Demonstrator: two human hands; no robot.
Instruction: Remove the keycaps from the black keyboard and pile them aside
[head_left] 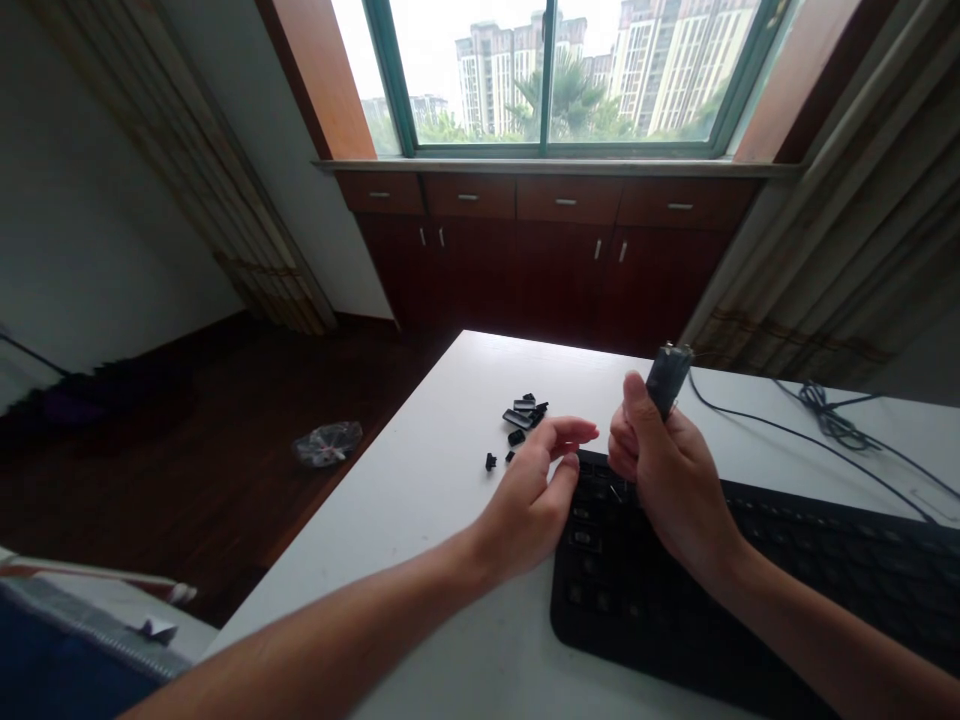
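Note:
A black keyboard lies on the white table, and bare key sockets show near its left end where keycaps are off. My right hand is wrapped round a dark grey handled tool above the keyboard. Small metal bits show at the tool's upper end; its lower end is mostly hidden by my fingers. At the keyboard's upper left corner rests my left hand, fingers stretched and thumb apart, with nothing seen in it. Just beyond it lie several loose black keycaps in a small pile, and a single keycap sits nearer.
A black cable runs across the back right of the white table, with a coiled bundle beside it. On the dark floor lies a clear plastic bag. Wooden cabinets stand beneath the window.

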